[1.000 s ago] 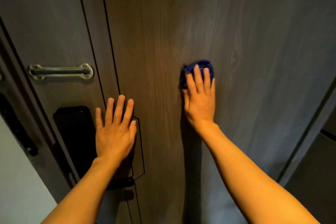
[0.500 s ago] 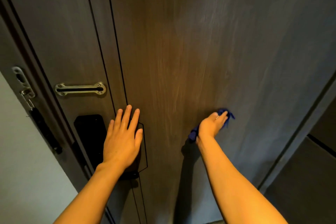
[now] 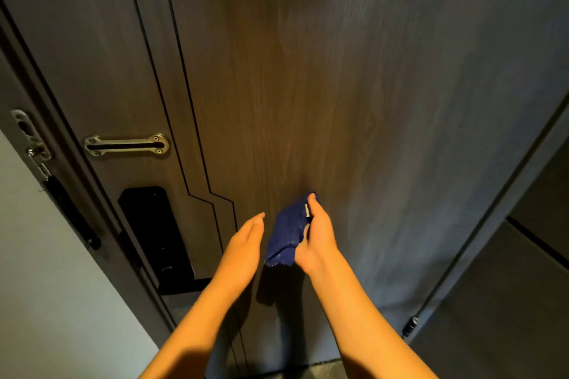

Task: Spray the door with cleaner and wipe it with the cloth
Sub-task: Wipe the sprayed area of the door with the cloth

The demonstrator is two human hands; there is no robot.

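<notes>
Cloth (image 3: 288,235), a limp blue bunch, sits in the right hand (image 3: 317,240), low before the door (image 3: 338,86); whether it touches is unclear. Soft and light, it is probably best gathered into the palm. Left hand (image 3: 243,244) hovers open, empty, just beside it.

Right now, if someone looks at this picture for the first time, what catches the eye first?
First the crumpled dark blue cloth, low at centre, gripped by the right hand in front of the dark wood-grain door. The open left hand hangs just left of it, empty. At the left edge, the metal slotted door-guard plate sits above a black lock panel.
</notes>
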